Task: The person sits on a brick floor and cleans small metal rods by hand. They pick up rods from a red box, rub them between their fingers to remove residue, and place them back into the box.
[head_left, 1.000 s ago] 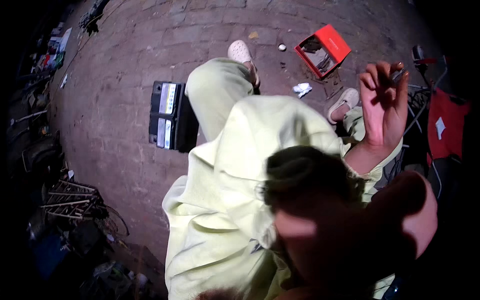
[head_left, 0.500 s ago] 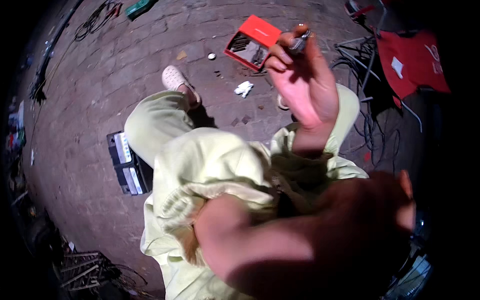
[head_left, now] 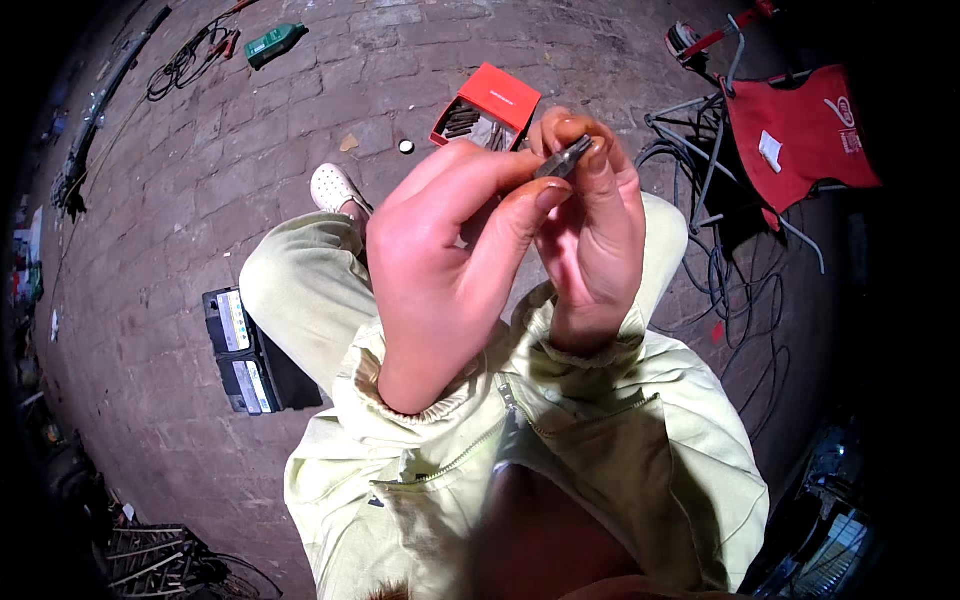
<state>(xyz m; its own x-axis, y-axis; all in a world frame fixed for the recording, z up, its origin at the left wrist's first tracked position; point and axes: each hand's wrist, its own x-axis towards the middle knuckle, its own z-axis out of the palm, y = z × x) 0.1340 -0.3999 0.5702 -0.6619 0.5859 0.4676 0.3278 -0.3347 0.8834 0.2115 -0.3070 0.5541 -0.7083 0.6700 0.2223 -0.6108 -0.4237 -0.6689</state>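
A short, dark metal driver bit (head_left: 564,158) with a narrowed tip is pinched between both hands, in front of my knees. My left hand (head_left: 430,235) grips its lower end between thumb and forefinger. At the other end, the thumb and fingertips of my right hand (head_left: 605,225) close on the tip. The fingertips of both hands look stained. Just beyond the hands an open red box (head_left: 497,92) lies on the floor, holding several dark bits (head_left: 461,121); my fingers cover part of its near side.
A black battery (head_left: 290,375) stands left of my knee. Cables (head_left: 735,290) and a red folding chair (head_left: 800,120) are at the right. A green bottle (head_left: 273,45) and a coiled cable (head_left: 190,65) lie far left. A round white cap (head_left: 406,147) sits on the brick floor.
My left hand has swung from the lower right up to the bit and taken hold of it. My right hand has come down and closer, still gripping the bit.
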